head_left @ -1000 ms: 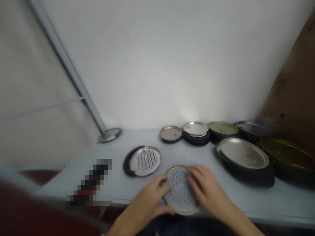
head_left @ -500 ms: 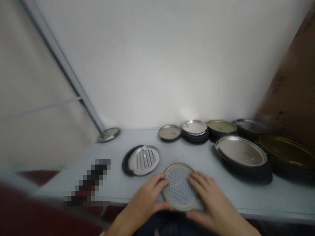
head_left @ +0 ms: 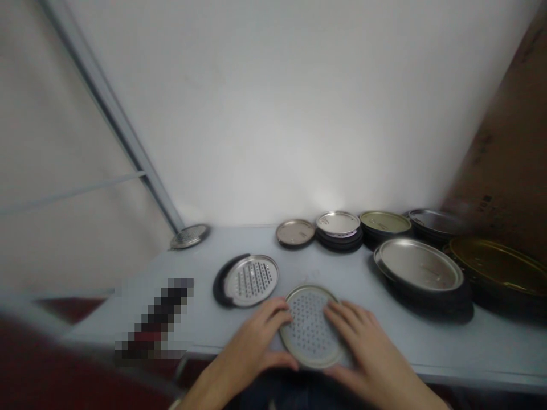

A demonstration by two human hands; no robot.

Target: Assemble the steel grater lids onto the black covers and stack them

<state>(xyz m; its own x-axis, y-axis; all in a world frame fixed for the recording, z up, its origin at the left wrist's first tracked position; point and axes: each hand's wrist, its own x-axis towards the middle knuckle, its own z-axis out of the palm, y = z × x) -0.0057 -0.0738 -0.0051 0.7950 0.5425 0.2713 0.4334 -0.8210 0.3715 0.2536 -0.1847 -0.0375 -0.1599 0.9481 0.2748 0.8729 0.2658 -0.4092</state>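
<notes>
A round perforated metal disc [head_left: 308, 324] lies at the near edge of the grey table [head_left: 367, 285]. My left hand [head_left: 252, 347] grips its left rim, fingers curled over the top and thumb under the near edge. My right hand [head_left: 367, 353] holds its right rim the same way, fingers lying on the perforated face. A second perforated disc [head_left: 251, 279] rests on a black ring just beyond my left hand.
Along the back stand a small flat lid [head_left: 295, 232], a stack of black rings topped by a silver lid [head_left: 339, 228] and olive and dark lids. A large silver lid [head_left: 421, 267] and a gold one [head_left: 498, 265] sit at the right. Another disc [head_left: 189, 235] lies far left.
My right hand has slid from lying across the disc's face to its right rim. The disc has barely moved.
</notes>
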